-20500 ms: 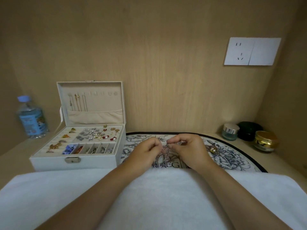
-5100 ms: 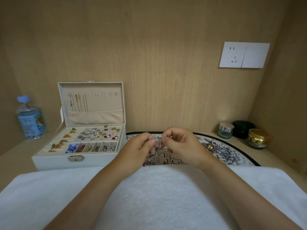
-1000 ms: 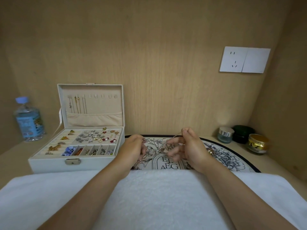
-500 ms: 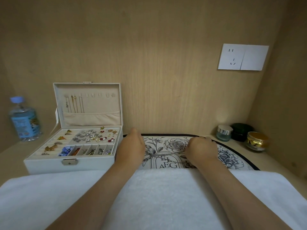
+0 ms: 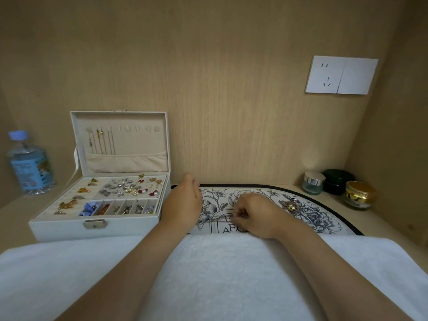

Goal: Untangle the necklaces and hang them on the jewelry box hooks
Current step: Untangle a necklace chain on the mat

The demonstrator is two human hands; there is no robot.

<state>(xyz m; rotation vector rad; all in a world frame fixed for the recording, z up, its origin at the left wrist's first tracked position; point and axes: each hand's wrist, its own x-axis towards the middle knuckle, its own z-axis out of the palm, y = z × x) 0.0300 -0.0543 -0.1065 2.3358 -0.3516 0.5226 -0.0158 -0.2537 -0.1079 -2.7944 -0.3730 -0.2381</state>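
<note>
A thin silver necklace chain (image 5: pixel 214 219) lies stretched across the floral mat (image 5: pixel 324 218) between my hands. My left hand (image 5: pixel 183 202) rests on the mat at the chain's left end, fingers hidden from me. My right hand (image 5: pixel 252 214) pinches the chain's right end low on the mat. The white jewelry box (image 5: pixel 97 225) stands open at the left; its lid (image 5: pixel 120 141) carries a row of hooks, and three chains (image 5: pixel 102 141) hang from the left ones. A small tangle of gold and silver jewelry (image 5: pixel 290 205) sits on the mat right of my right hand.
A water bottle (image 5: pixel 29 163) stands left of the box. Three cosmetic jars (image 5: pixel 337 188) sit in the back right corner. A white towel (image 5: pixel 220 279) covers the front under my forearms. A wall socket (image 5: pixel 340 75) is on the back panel.
My hands came down from mid-air onto the mat and moved apart, laying the chain out flat. In the last half second my right hand slid nearer and to the left.
</note>
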